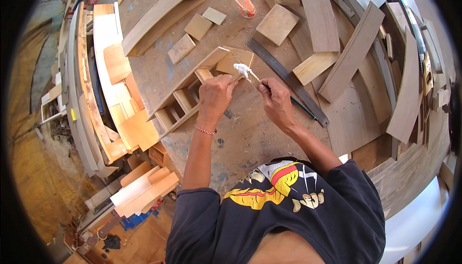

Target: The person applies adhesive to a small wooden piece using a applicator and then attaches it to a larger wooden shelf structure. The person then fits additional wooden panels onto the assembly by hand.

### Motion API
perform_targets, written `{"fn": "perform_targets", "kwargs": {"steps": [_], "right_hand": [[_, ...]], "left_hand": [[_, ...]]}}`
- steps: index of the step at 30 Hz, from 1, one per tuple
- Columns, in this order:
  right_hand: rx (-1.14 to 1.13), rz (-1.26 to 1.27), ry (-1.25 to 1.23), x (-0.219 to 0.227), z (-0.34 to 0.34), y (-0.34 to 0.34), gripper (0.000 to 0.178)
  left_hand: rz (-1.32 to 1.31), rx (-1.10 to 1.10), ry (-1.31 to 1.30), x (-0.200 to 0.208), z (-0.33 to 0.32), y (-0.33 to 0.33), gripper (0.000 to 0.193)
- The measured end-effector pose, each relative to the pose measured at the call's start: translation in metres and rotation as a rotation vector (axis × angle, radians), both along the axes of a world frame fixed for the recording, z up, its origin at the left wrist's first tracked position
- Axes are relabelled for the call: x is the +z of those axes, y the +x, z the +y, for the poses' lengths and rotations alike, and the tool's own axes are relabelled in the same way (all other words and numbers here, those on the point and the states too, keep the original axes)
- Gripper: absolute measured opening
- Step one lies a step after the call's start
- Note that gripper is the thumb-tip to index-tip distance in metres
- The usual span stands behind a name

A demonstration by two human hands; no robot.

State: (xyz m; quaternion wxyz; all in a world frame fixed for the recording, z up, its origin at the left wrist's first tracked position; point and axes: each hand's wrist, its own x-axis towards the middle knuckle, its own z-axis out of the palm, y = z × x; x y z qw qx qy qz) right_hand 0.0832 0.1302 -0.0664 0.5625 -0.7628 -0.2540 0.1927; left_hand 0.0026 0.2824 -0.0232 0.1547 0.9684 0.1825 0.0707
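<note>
My right hand (276, 101) grips a thin stick (254, 76) that slants up and left. Its far end meets a blob of thick white paste, which looks like glue (242, 69). Fingers closed, my left hand (216, 96) pinches a thin wooden piece (235, 78) close to the same blob; most of that piece is hidden. Beneath and left of this hand lies a small wooden frame with dividers (184, 101), partly covered by the hand. A square-ended board (235, 61) is just beyond the paste.
A dark flat straightedge (288, 82) lies right of my hands, with a green pencil-like rod (304, 107) beside it. Small wood blocks (197, 27), an orange-red container (245, 6) and a long wooden channel (163, 16) sit farther off. Boards (353, 52) pile up at right; panels (118, 62) stand left.
</note>
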Motion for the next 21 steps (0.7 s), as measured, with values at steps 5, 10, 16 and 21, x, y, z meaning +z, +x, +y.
{"fn": "perform_targets", "kwargs": {"steps": [5,10,16,21], "right_hand": [[0.004,-0.056,-0.037,-0.002,0.000,-0.002,0.010],[-0.006,-0.122,-0.074,-0.012,0.001,-0.001,0.010],[-0.044,-0.140,-0.125,-0.012,0.000,-0.001,0.010],[-0.037,-0.215,-0.096,-0.004,0.002,-0.002,0.010]], "left_hand": [[-0.076,0.027,-0.031,0.005,-0.001,-0.006,0.014],[-0.123,0.031,-0.032,0.022,-0.002,-0.008,0.013],[-0.125,0.068,-0.057,0.037,-0.003,-0.013,0.016],[-0.127,0.059,-0.039,0.037,-0.001,-0.013,0.016]]}}
